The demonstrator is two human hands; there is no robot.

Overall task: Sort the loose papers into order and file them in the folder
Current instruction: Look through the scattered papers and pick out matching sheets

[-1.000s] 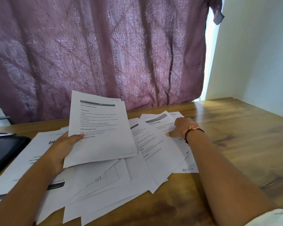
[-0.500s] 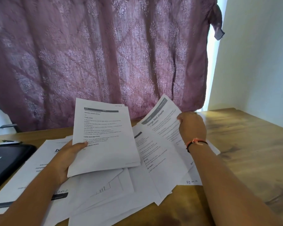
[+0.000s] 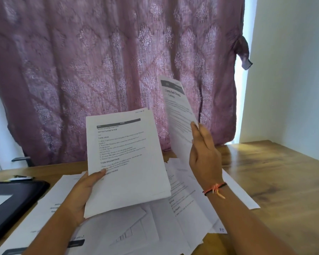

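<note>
The front page of the stack of pages (image 3: 125, 159) held up over the desk shows bold headings: "INITIAL SCENE SETUP", "TASK GOAL" and "TASK DESCRIPTION". Its smaller print is too blurred to read. The single upright sheet (image 3: 179, 111) has a title ending "Bed Sheets".

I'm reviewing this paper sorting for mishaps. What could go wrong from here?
The single white printed sheet stands almost upright, pinched near its lower edge by the right hand; it may flop or slip.
The white paper stack is gripped at its lower left edge by the left hand; sheets could fan out of order.
Loose white papers overlap on the brown wooden table below both forearms; one might drag some.
</note>
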